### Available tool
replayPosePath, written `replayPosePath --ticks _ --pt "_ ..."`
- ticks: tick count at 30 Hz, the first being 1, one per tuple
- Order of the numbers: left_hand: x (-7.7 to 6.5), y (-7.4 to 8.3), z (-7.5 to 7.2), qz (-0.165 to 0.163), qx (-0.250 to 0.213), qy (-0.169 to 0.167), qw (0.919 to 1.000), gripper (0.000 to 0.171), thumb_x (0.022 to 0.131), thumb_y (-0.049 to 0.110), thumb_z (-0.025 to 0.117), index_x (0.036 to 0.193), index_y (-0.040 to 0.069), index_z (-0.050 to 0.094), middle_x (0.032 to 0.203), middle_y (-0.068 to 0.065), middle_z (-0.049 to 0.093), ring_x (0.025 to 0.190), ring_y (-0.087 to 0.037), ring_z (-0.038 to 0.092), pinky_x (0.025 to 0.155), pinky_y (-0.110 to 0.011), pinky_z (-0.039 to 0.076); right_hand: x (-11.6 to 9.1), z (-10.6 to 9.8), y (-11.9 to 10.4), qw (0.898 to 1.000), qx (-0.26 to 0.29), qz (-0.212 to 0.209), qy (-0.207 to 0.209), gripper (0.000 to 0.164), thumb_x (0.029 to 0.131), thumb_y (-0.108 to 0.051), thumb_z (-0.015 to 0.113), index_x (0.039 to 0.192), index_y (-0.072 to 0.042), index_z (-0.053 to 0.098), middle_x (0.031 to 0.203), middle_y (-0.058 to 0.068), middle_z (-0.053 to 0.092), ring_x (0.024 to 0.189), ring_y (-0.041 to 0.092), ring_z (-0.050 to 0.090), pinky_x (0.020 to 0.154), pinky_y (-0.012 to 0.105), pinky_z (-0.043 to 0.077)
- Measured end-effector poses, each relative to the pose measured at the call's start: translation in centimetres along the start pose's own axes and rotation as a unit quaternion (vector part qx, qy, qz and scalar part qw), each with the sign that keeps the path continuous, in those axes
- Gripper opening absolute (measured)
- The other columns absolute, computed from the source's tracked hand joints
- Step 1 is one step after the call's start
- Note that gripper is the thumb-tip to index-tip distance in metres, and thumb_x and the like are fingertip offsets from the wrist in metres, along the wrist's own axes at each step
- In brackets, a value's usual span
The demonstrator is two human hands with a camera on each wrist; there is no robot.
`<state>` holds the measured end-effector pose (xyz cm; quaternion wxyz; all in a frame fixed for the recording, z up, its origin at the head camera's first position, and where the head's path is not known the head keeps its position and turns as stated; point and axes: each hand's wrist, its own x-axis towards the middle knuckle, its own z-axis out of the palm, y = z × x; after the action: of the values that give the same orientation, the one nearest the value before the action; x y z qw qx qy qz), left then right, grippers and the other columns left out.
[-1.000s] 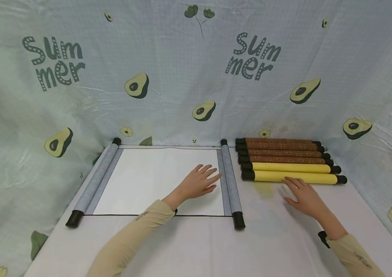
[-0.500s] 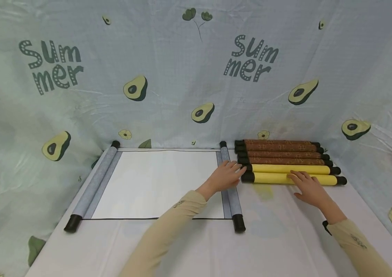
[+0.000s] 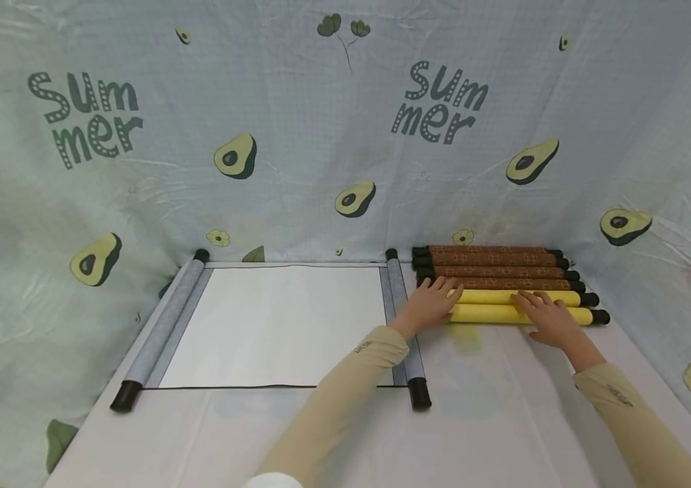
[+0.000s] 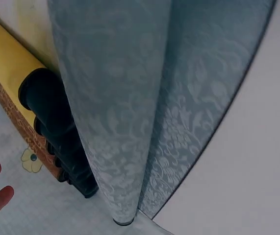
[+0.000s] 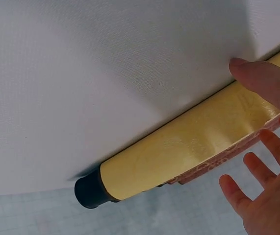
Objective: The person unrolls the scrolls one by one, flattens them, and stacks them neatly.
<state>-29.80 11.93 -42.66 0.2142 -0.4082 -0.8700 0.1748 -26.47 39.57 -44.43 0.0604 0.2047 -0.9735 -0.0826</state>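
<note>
Two yellow scrolls with black end knobs lie side by side at the right; the nearer yellow scroll [image 3: 498, 314] fronts the stack. My left hand [image 3: 430, 305] reaches over their left ends, fingers spread, hiding the left knobs in the head view. My right hand [image 3: 549, 320] is over the right part of the same scrolls, fingers stretched across the farther yellow scroll [image 3: 485, 297]. In the right wrist view the thumb [image 5: 257, 78] is at the near side of the yellow scroll [image 5: 179, 147], with the other fingers spread beyond it. Neither hand grips anything.
Several brown patterned scrolls [image 3: 491, 257] lie behind the yellow ones, against the printed backdrop [image 3: 296, 88]. At the left an unrolled scroll with blank white paper [image 3: 272, 325] is spread between two grey-blue rolls; its right roll [image 3: 409, 339] passes beneath the left forearm. White cloth [image 3: 479, 420] covers the table.
My left hand has moved right, from above the white paper to the left ends of the yellow scrolls. The right hand has shifted slightly right and farther over them.
</note>
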Motion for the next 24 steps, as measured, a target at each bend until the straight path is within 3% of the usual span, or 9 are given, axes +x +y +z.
replayPosePath --ticks 7,16,24 --pt "1.7 1.7 0.3 -0.013 -0.006 -0.080 0.9967 0.066 0.088 0.053 0.040 0.143 0.023 0.018 0.147 -0.001 0.023 0.132 -0.017 0.030 0.102 -0.032 0.035 0.3 0.3 0.6 1.000 0.008 -0.004 -0.005 0.080 0.061 -0.011 0.079 0.127 -0.004 0.035 0.127 0.024 0.040 0.113 0.045 0.037 0.078 0.061 0.035" --pt "2.9 2.1 0.4 -0.030 0.005 -0.126 0.9915 0.068 0.089 0.056 0.034 0.144 0.026 0.008 0.149 0.001 0.017 0.136 -0.016 0.022 0.106 -0.035 0.030 0.9 0.0 1.0 1.000 -0.004 -0.005 -0.026 0.082 0.062 -0.013 0.079 0.129 -0.002 0.035 0.130 0.022 0.039 0.114 0.045 0.036 0.081 0.062 0.034" --pt "3.5 2.3 0.3 -0.040 0.013 -0.163 0.9858 0.067 0.089 0.058 0.028 0.144 0.028 0.004 0.148 0.004 0.020 0.136 -0.018 0.020 0.106 -0.035 0.029 1.8 -0.1 1.1 1.000 -0.016 -0.011 -0.025 0.082 0.063 -0.011 0.079 0.131 -0.003 0.035 0.130 0.021 0.042 0.114 0.046 0.037 0.082 0.065 0.035"
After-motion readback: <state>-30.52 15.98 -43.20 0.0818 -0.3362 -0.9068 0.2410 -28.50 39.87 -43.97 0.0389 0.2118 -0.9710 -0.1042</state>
